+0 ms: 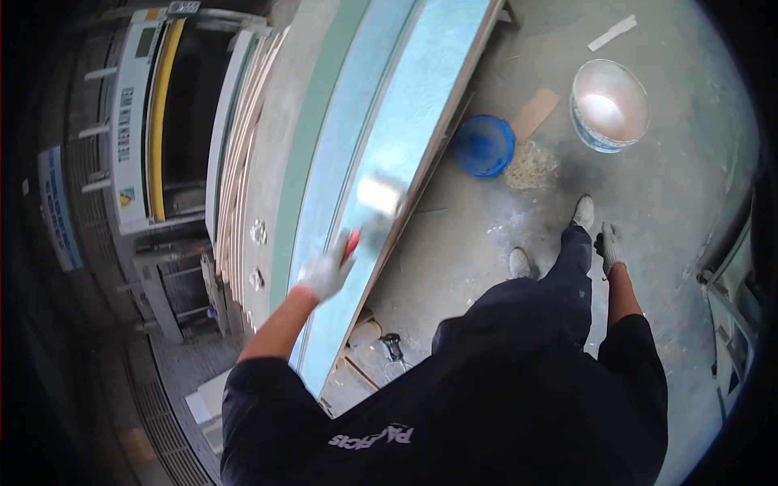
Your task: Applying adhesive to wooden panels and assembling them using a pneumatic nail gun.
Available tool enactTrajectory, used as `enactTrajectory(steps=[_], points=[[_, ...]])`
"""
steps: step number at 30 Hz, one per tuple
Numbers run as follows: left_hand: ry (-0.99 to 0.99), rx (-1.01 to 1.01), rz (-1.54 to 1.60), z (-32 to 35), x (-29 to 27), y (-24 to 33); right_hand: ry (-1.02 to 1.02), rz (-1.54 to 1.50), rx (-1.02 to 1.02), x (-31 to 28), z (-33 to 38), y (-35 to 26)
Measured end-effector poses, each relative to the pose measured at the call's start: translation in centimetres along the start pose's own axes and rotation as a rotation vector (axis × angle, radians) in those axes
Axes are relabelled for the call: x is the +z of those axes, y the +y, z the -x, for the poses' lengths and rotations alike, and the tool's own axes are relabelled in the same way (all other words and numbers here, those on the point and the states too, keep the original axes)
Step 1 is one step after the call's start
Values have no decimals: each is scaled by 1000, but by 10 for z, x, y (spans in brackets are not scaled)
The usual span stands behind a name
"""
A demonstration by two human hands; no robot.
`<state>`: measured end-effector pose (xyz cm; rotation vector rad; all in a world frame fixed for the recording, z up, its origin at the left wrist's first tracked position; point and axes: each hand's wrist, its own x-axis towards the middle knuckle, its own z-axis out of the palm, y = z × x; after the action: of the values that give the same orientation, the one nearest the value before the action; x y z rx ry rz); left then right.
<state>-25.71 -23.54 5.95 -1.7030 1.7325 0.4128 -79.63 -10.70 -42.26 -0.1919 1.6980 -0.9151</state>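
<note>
Head view: gloved left hand (326, 274) grips a paint roller (374, 212) on the blue panel (405, 121); right hand (609, 247) hangs loosely curled, empty.

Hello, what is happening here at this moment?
A person stands on a concrete floor beside a long pale blue panel that lies on a stack of boards. The gloved left hand holds a red-handled roller, blurred, against the panel. The gloved right hand hangs at the side, holding nothing. On the floor past the panel stand a blue tub and a white bucket with pale liquid inside.
</note>
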Motion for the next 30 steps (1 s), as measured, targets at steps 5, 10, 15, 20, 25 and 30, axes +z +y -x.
enactTrajectory(steps=[5,10,15,20,25,30], points=[[-406,-158,-121,174,94,-128,-67,273,-52,34,15,34],[-119,-147,-91,136,73,-65,47,73,90,-8,34,79],[144,28,-90,-33,-35,28,164,10,210,-42,40,75],[262,244,-197,-216,-222,185,311,-14,355,-80,0,92],[427,441,-165,-414,-389,371,441,-202,312,-88,-45,-29],[499,514,271,-499,-516,520,368,-101,114,-84,-108,-167]])
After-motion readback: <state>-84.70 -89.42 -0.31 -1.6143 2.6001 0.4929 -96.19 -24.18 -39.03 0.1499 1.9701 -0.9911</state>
